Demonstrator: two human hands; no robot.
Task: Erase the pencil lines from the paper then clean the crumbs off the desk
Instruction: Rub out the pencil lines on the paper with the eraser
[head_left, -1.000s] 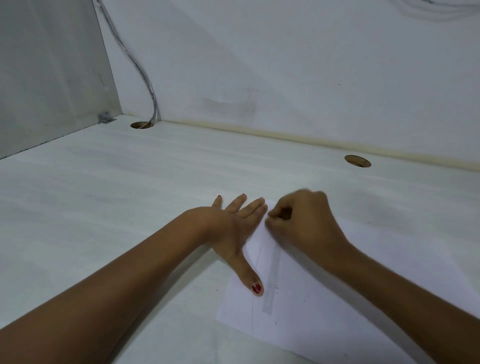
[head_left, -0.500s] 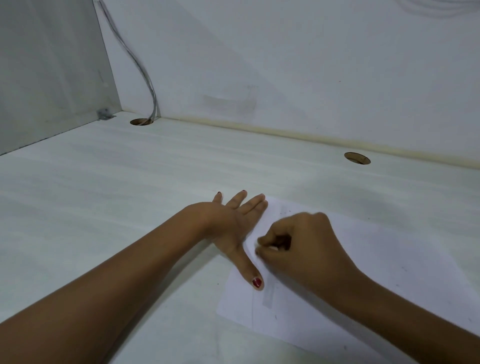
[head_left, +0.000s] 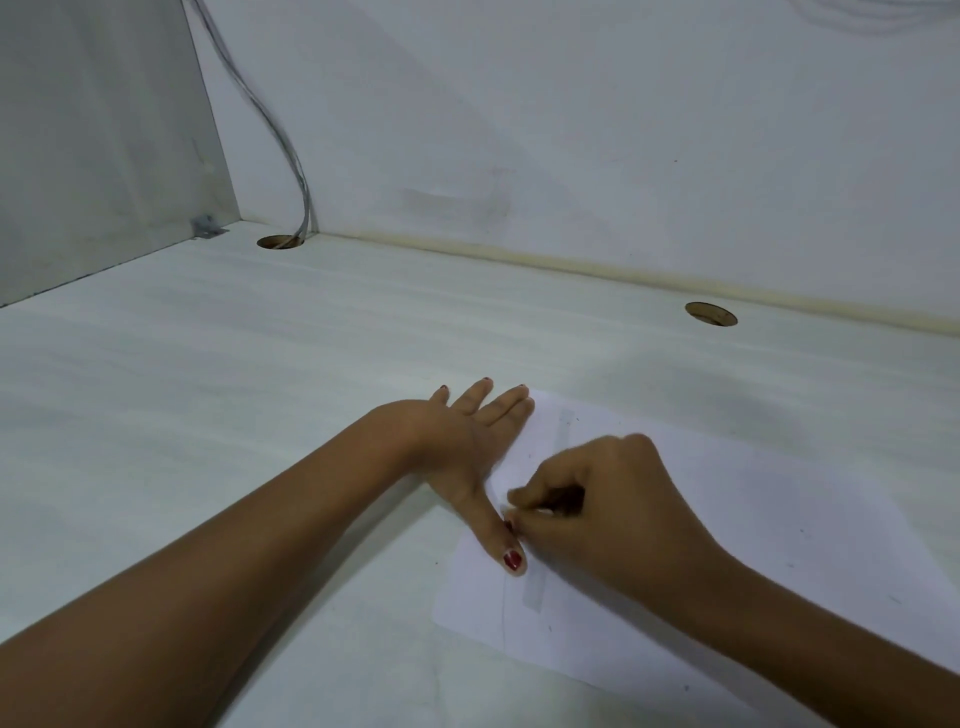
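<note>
One thin, white, rectangular sheet of paper (head_left: 779, 519) is laid flat on the pale, faintly wood-grained bench (head_left: 260, 389), towards its front right. A smudged grey pencil band (head_left: 535, 592) is seen down the sheet's left side, with a finer pencil line beside it. The sheet's left edge is pressed down by the left hand (head_left: 467, 441), whose grip is fully open: the fingers are stretched straight and the red-nailed thumb is laid flat on the paper. The right hand (head_left: 597, 509) is curled over the band, its grip closed in a pinch on a small whitish eraser (head_left: 545, 512), of which only a sliver is shown. Two round cut-out holes (head_left: 280, 242) (head_left: 711, 314) are counted in the bench top. From the left one, thin grey cables (head_left: 280, 135), seemingly two, are run up the smooth white back wall. One small metal bracket (head_left: 208, 227) is fixed at the foot of the grey side panel (head_left: 93, 130).
</note>
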